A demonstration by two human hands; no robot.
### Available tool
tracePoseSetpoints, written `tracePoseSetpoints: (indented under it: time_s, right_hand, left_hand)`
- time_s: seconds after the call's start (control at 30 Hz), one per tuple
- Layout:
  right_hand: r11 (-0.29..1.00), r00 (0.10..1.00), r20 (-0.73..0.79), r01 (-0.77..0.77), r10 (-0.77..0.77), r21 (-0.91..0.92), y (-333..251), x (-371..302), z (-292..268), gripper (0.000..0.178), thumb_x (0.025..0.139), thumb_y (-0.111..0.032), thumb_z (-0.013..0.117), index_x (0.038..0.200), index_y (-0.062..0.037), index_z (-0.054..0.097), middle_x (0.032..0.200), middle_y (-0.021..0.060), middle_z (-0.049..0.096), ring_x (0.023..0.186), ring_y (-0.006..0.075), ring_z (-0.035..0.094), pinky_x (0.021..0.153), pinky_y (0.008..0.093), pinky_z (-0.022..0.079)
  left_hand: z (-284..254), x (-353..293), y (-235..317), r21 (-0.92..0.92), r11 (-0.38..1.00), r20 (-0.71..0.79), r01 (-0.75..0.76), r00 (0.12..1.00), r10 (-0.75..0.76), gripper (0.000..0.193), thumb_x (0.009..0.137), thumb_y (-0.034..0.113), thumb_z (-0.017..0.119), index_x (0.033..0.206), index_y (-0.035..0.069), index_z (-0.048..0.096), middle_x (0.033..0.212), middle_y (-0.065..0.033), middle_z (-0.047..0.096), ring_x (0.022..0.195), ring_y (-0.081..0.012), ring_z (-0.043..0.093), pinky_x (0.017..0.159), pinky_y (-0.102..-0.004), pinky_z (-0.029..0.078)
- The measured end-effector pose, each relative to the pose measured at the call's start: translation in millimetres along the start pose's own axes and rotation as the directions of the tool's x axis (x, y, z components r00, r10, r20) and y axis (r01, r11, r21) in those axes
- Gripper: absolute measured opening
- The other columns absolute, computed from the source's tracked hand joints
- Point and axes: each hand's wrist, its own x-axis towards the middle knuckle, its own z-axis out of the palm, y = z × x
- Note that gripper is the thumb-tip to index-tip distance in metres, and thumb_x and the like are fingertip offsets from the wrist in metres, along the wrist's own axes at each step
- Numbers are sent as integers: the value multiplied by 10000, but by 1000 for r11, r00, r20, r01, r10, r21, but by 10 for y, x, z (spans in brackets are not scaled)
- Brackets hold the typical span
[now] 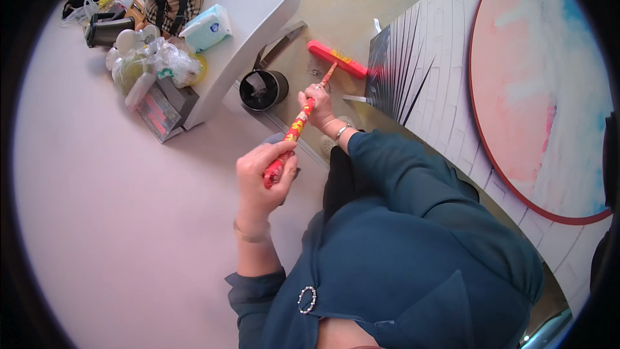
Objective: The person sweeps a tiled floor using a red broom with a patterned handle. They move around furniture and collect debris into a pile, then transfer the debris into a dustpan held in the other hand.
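Both my hands grip a broom with a red and yellow patterned handle (297, 126). My left hand (263, 171) is closed round the top end of the handle, nearest to me. Farther down the shaft, my right hand (317, 106) is wrapped round it, a ring and a bracelet showing. The pink-red broom head (338, 59) lies on the floor beyond my right hand, by the lower edge of a dark panel. Some small debris (316, 72) seems to lie on the floor just left of the head. A black bin (263, 90) stands left of my right hand.
A white curved counter (258, 10) fills the left side, bearing a tissue pack (206, 28), a checked bag (173, 3), plastic bags (171, 61) and a dark box (165, 110). On the right stands a white brick-patterned panel (445, 45) with a large round painting (542, 90).
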Motion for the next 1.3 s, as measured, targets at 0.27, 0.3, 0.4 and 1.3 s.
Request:
tracePoseSetpoints:
  time_s: [0.27,0.3,0.4,1.3]
  right_hand:
    - [998,996,-79,-30,34,55,-498,-69,174,289,859,-98,689,664,-40,485,692,144,529,684,357,536,648,453,445]
    - [998,995,-98,-29,34,52,-492,-71,141,292,860,-98,690,663,-41,482,691,144,528,682,356,535,648,452,444]
    - [1000,991,-129,-28,29,10,-395,-91,81,297,861,-95,689,660,-44,476,688,145,524,679,353,532,647,447,439]
    - [984,984,-124,-111,129,142,-498,-98,237,287,849,-86,680,648,-52,479,676,142,512,671,350,530,664,436,450]
  left_hand:
    - [-460,-80,260,15,998,10,61,998,-62,185,735,-6,682,919,-8,702,715,-131,615,628,-246,599,622,-300,484]
    - [-453,-82,284,11,999,21,47,999,-47,188,731,-3,680,917,-6,701,713,-130,614,628,-247,599,621,-300,484]
    - [-391,-19,239,-7,999,48,47,998,-47,189,728,8,681,916,2,703,716,-126,616,632,-252,602,622,-301,483]
    - [-327,155,403,101,995,79,3,997,-11,225,685,-19,700,908,10,701,711,-123,617,606,-261,603,593,-302,486]
